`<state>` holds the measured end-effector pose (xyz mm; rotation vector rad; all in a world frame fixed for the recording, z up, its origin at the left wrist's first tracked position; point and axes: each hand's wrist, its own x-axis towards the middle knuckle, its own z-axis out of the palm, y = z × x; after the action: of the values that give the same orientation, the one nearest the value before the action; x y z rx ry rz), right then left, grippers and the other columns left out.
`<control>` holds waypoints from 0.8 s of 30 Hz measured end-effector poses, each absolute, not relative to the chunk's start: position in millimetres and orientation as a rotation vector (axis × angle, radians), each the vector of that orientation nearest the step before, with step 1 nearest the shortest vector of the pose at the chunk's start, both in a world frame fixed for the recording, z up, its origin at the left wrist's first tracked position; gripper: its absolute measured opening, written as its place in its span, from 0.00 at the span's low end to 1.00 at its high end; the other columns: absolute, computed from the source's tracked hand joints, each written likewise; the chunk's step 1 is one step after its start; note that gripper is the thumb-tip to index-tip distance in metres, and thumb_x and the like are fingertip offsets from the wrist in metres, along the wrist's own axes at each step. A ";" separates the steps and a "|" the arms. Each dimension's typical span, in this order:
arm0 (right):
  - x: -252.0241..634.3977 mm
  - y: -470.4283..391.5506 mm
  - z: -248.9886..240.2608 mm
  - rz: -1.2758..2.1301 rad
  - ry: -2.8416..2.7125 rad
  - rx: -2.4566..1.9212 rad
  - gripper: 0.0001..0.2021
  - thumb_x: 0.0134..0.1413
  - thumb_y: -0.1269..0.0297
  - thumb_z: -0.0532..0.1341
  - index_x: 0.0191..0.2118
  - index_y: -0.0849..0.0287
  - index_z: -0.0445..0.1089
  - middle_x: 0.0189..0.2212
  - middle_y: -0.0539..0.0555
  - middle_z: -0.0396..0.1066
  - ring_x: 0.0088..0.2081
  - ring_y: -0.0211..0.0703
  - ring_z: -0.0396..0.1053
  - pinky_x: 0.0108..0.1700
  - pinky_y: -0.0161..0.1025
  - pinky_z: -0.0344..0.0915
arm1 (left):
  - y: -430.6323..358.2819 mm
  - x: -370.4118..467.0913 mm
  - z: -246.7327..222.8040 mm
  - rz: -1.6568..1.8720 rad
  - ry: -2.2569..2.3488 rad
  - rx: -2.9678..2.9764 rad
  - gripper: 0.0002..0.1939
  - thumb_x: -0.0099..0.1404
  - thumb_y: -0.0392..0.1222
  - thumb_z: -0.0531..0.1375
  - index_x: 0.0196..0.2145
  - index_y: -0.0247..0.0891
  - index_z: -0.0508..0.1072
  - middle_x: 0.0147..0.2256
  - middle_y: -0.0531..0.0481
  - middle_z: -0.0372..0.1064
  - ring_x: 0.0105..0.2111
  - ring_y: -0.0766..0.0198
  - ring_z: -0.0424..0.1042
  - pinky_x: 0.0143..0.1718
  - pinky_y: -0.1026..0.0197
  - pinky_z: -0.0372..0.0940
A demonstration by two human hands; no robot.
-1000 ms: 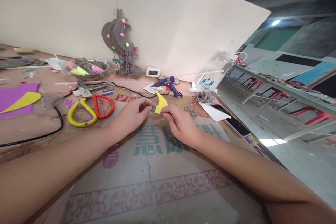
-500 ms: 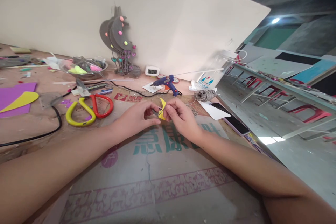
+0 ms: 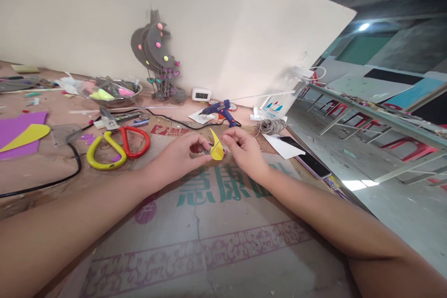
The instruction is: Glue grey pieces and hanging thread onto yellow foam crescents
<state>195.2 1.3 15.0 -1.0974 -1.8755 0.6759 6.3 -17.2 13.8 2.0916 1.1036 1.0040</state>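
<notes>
My left hand (image 3: 195, 152) pinches a small yellow curved cutout (image 3: 217, 151), perhaps foam sheet or paper, by its left side. A thin grey cord lies across the face of the cutout and runs up toward my right hand (image 3: 244, 151). Thumb and forefinger of that hand are closed on the cord's end, just right of the yellow piece. Both hands are held above a printed cardboard sheet (image 3: 223, 251). Behind them a blue glue gun (image 3: 223, 111) rests on the table, with a ball of grey cord (image 3: 271, 126) to its right.
Scissors with yellow and red handles (image 3: 136, 142) lie left of my hands, near a black cable (image 3: 78, 163) and purple sheet (image 3: 35, 118). A white timer (image 3: 201, 95), clear bottle (image 3: 279, 98), white paper (image 3: 282, 145) and phone (image 3: 310, 160) are around the back and right. Grey crescent ornaments (image 3: 155, 46) hang behind.
My right hand has drawn slightly right, away from the yellow cutout. More of the cutout's face now shows, with the cord across it. My left hand keeps its hold.
</notes>
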 end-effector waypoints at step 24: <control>200.6 7.4 8.4 0.414 -2.292 -1.197 0.12 0.58 0.58 0.52 0.35 0.59 0.68 0.25 0.49 0.68 0.25 0.34 0.61 0.27 0.31 0.54 | -2.2 1.6 -1.2 1.033 1.049 1.824 0.16 0.61 0.46 0.53 0.46 0.40 0.65 0.35 0.50 0.67 0.35 0.64 0.67 0.34 0.61 0.62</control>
<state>200.6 7.4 8.4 -1.1975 -2.2919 0.4136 1.6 -2.2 -1.2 1.8241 1.0494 1.0329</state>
